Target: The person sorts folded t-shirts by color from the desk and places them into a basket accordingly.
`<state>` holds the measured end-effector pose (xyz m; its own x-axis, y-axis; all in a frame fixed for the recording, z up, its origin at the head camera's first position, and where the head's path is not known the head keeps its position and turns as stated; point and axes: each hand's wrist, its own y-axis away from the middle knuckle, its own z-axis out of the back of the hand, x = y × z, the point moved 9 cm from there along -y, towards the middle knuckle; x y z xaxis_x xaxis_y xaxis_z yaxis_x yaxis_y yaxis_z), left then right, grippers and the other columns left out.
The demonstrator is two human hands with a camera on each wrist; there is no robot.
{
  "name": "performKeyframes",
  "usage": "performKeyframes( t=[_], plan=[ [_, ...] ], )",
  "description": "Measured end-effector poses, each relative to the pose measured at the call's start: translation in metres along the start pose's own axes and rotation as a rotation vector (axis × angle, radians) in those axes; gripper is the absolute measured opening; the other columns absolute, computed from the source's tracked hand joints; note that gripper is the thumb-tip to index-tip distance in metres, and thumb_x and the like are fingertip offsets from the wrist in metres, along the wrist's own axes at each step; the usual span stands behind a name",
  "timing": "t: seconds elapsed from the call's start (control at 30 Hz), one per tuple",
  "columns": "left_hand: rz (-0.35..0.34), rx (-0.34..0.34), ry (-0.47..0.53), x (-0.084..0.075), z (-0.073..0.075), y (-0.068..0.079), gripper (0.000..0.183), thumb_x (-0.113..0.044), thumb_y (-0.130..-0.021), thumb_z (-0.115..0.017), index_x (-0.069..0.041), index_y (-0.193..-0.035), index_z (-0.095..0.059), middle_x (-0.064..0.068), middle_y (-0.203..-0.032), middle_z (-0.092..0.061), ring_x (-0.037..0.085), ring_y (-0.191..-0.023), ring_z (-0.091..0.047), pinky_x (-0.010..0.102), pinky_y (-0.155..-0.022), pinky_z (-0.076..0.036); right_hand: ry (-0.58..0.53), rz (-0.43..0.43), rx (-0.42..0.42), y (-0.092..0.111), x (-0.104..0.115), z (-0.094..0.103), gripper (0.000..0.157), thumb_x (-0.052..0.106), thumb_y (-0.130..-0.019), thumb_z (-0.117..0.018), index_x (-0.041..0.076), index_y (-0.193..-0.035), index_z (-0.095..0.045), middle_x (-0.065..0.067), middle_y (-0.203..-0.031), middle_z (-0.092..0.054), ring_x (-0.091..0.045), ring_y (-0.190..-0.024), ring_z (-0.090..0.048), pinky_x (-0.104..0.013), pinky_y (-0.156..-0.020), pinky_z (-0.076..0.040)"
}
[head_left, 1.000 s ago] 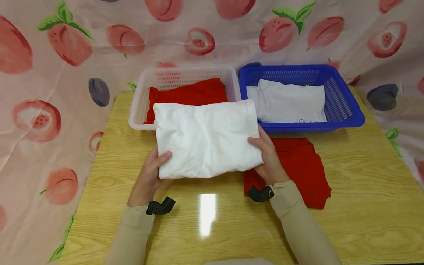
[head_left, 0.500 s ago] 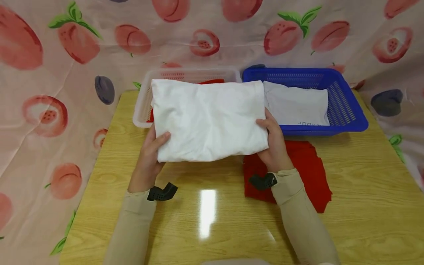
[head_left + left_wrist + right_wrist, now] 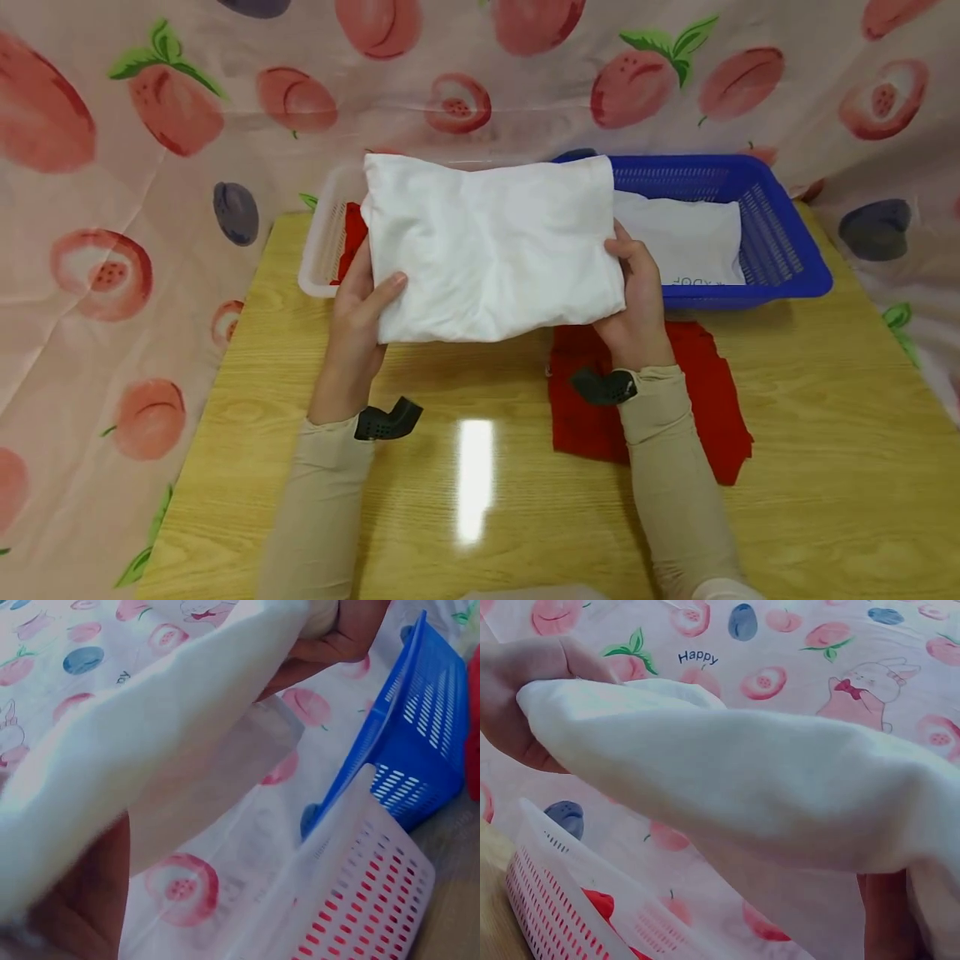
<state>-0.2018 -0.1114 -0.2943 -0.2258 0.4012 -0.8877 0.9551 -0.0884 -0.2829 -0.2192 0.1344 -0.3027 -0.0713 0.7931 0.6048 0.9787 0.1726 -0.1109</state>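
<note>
- The wooden table (image 3: 255, 400) filled the lower part of the head view.
- The blue basket (image 3: 750, 292) stood at the upper right, a folded white garment (image 3: 686, 237) inside.
- The white basket (image 3: 313, 250), partly hidden, sat left of it.
- The folded white cloth (image 3: 498, 250) was held up at upper centre.
- The red cloth (image 3: 716, 400) lay right of centre, partly behind an arm.
- The left hand (image 3: 358, 312) pinched the white cloth's left edge, thumb on top; the right hand (image 3: 639, 304) pinched its right edge, each grip closed to the fabric's thickness.
</note>
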Motion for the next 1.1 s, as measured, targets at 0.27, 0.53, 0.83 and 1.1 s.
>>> performKeyframes(
  t=[0.27,0.53,0.83,1.1],
  plan=[
    [0.005,-0.032,-0.116,0.007,-0.019,-0.012,0.054,-0.008,-0.087,-0.053,-0.016,-0.137,-0.035,0.011,-0.127,-0.041,0.029,-0.107,-0.046,0.035,-0.081,-0.047,0.007,0.033,-0.028,0.002,0.014,0.017,0.044,0.009,-0.093,-0.031,0.016,-0.136,-0.036,-0.008,-0.13,-0.035,-0.022,-0.106,-0.042,-0.033,-0.085,-0.041],
    [-0.028,-0.023,-0.104,0.012,-0.025,-0.018,0.055,-0.008,-0.086,-0.052,-0.016,-0.138,-0.033,0.012,-0.127,-0.041,0.029,-0.107,-0.045,0.035,-0.082,-0.046,-0.122,0.072,-0.024,-0.001,0.022,0.014,0.041,0.013,-0.092,-0.036,0.009,-0.133,-0.039,-0.01,-0.114,-0.046,-0.023,-0.095,-0.049,-0.032,-0.077,-0.045],
    [-0.04,-0.026,-0.101,0.014,-0.021,-0.03,0.053,-0.007,-0.087,-0.052,-0.014,-0.136,-0.035,0.013,-0.124,-0.043,0.029,-0.101,-0.049,0.035,-0.081,-0.047,-0.101,0.083,-0.004,-0.005,0.023,0.018,0.045,0.018,-0.091,-0.041,0.016,-0.135,-0.039,-0.009,-0.128,-0.04,-0.023,-0.108,-0.042,-0.036,-0.089,-0.037],
    [-0.034,-0.021,-0.054,0.018,-0.022,-0.036,0.053,-0.008,-0.086,-0.053,-0.014,-0.136,-0.035,0.014,-0.125,-0.042,0.029,-0.1,-0.05,0.036,-0.081,-0.047,-0.01,0.099,0.048,-0.011,0.022,0.026,0.055,-0.004,-0.087,-0.04,0.019,-0.136,-0.038,-0.01,-0.137,-0.031,-0.027,-0.12,-0.034,-0.038,-0.095,-0.033]
  ],
)
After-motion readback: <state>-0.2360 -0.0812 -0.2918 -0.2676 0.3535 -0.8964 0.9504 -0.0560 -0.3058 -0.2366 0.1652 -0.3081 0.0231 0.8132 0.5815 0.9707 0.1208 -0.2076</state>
